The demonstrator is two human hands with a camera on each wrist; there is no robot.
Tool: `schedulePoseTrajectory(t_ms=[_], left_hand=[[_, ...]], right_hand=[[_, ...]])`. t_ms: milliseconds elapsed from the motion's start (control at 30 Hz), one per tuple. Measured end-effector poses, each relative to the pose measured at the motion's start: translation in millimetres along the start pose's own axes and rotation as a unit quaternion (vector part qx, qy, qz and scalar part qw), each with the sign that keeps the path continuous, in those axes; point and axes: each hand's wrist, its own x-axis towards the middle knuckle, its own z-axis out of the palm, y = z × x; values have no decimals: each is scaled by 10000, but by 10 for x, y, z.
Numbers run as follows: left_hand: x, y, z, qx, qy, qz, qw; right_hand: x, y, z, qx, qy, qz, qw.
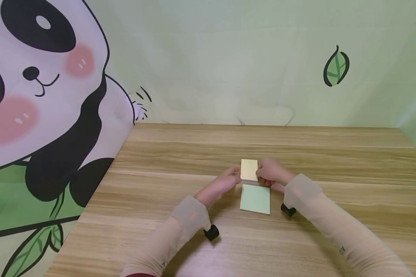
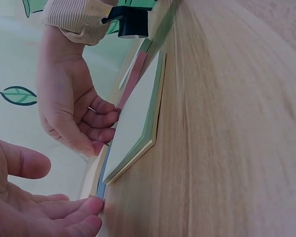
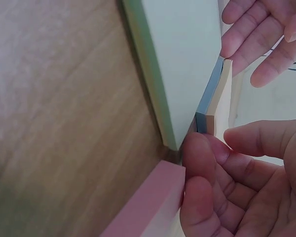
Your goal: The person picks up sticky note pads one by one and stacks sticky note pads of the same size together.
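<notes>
A small yellow sticky note pad lies on a blue sticky note pad, edges lined up. My left hand is at this stack's left edge; in the left wrist view its fingers are fairly straight and a fingertip touches the edge. My right hand pinches the stack's right end between thumb and forefinger, its other fingers curled. Just in front lies a larger pale green pad, with a yellow layer under it in the left wrist view. A pink pad sits beside the right hand's curled fingers, mostly hidden from the head view.
In the left wrist view a green-edged pad shows beyond the pink one, by the right wrist. Everything lies on a wood-grain table. A backdrop with a panda print stands behind it. Black wrist cameras hang below the cuffs.
</notes>
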Motion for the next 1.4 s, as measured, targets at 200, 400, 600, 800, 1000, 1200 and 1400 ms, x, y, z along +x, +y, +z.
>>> schedulePoseTrajectory(t_ms=[200, 400, 600, 800, 1000, 1200, 1400], left_hand=[[-56, 14, -18, 234, -14, 78, 9997], [-100, 25, -25, 491, -163, 161, 9985], [-138, 31, -18, 591, -114, 182, 9980], [-145, 25, -24, 670, -132, 111, 9976], [-154, 12, -29, 734, -103, 152, 9971], [-178, -2, -23, 842, 161, 358, 9957], [-227, 43, 25, 761, 232, 706, 9943]], right_hand=[[-2, 9, 5, -40, -1, -41, 10000], [-13, 12, 7, -83, -5, -151, 9999], [-19, 12, 11, -84, -23, -174, 9998], [-17, 28, 15, -114, 9, -206, 9997], [-22, 67, 13, -43, 62, -358, 9993], [-39, 138, -6, 375, 212, -320, 9986], [-97, 153, -84, 484, 461, -477, 9966]])
